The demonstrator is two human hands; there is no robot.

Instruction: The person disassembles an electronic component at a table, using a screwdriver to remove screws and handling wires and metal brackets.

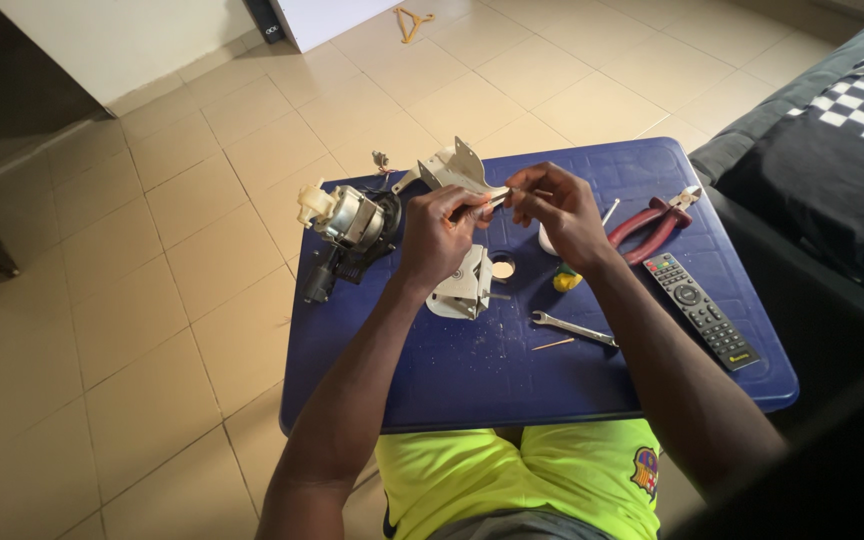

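My left hand point(439, 232) and my right hand point(558, 212) meet above a blue plastic table point(512, 375). Both pinch a thin metal rod or tool point(494, 201) held between them. Just behind my fingers lies a white plastic bracket point(455, 168). Another white plastic housing piece point(467, 287) rests on the table under my left hand. A small electric motor point(350, 222) with a dark base lies at the table's left edge.
Red-handled pliers point(652, 226), a black remote control point(700, 309), a small spanner point(572, 327), a thin stick point(553, 344) and a yellow screwdriver handle point(566, 279) lie on the table. A dark sofa with a checked cushion point(857, 100) stands at the right. Tiled floor point(152, 300) surrounds the table.
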